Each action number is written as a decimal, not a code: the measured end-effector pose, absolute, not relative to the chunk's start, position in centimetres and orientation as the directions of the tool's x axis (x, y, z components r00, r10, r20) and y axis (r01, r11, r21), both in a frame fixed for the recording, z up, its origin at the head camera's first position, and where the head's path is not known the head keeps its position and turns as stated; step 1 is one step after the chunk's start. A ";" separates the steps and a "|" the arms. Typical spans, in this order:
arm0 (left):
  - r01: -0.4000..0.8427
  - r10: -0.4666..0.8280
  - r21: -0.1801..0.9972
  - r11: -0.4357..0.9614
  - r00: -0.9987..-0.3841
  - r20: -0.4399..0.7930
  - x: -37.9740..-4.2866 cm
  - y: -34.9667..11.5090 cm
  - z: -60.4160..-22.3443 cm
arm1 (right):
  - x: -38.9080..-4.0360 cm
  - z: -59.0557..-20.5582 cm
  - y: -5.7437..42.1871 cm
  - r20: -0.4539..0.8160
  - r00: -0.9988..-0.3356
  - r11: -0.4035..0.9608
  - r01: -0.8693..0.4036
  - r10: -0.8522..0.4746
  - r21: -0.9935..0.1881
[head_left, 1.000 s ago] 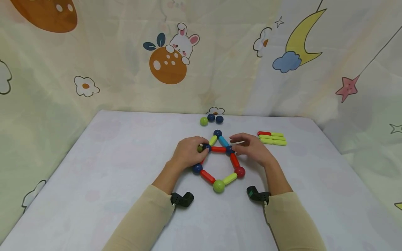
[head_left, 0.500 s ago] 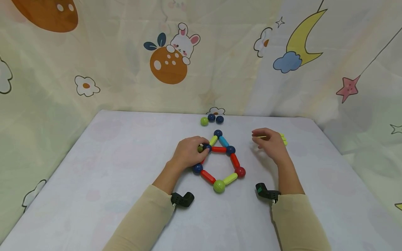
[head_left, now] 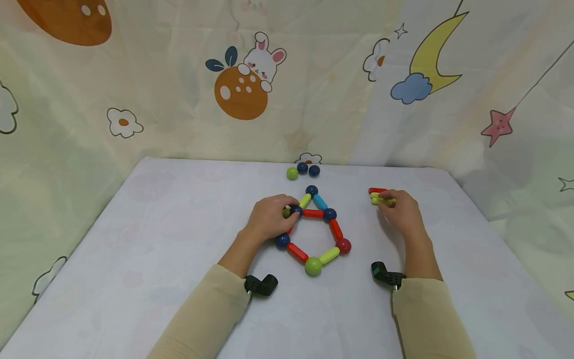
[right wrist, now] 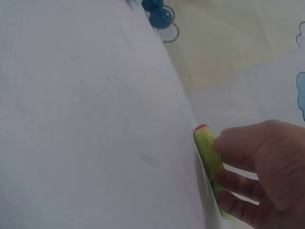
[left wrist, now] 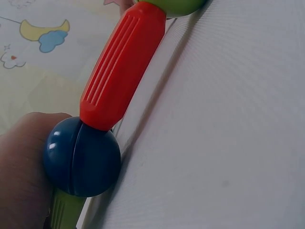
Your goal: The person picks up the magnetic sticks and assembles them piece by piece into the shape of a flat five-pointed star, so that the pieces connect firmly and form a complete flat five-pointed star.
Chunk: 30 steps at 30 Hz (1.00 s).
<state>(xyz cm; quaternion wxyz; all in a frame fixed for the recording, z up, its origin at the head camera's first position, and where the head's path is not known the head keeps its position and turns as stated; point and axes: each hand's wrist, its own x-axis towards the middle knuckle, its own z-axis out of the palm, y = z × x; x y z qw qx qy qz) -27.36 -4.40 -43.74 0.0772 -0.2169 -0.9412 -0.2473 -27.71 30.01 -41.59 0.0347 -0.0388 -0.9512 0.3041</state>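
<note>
A closed ring of building sticks and balls lies on the table, with a peak at its far side. My left hand [head_left: 269, 217] grips the blue ball [head_left: 296, 212] at the ring's far left corner, thumb and fingers round it. An olive-green piece [head_left: 285, 213] shows between its fingers. In the left wrist view a red stick [left wrist: 124, 67] joins another blue ball [left wrist: 82, 157] beside that hand. To the right of the ring, my right hand [head_left: 400, 209] pinches a yellow-green stick [right wrist: 208, 152] at the small pile, its fingers hiding part of the pile.
A red stick [head_left: 376, 190] lies at the pile's far side. Loose balls, one green [head_left: 292, 173] and two blue [head_left: 314, 170], rest near the table's far edge. Patterned cloth [head_left: 179, 75] hangs behind the table [head_left: 188, 209].
My right hand has left the ring's far right blue ball, moved right and taken hold of a yellow-green stick in the pile. My left hand has stayed in place.
</note>
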 end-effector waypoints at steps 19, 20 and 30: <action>0.426 0.363 0.440 0.791 -0.904 0.224 -27.4 -4.3 -43.7 | -28.0 -42.4 29.6 -0.023 -0.996 0.879 0.088 0.087 -0.469; 0.426 0.362 0.440 0.791 -0.905 0.225 -27.4 -4.3 -43.7 | -27.9 -42.3 29.6 -0.028 -0.996 0.878 0.091 0.088 -0.471; 0.431 0.360 0.443 0.786 -0.902 0.238 -27.4 -4.3 -43.7 | -28.0 -42.7 29.8 -0.023 -0.998 0.863 0.059 0.055 -0.502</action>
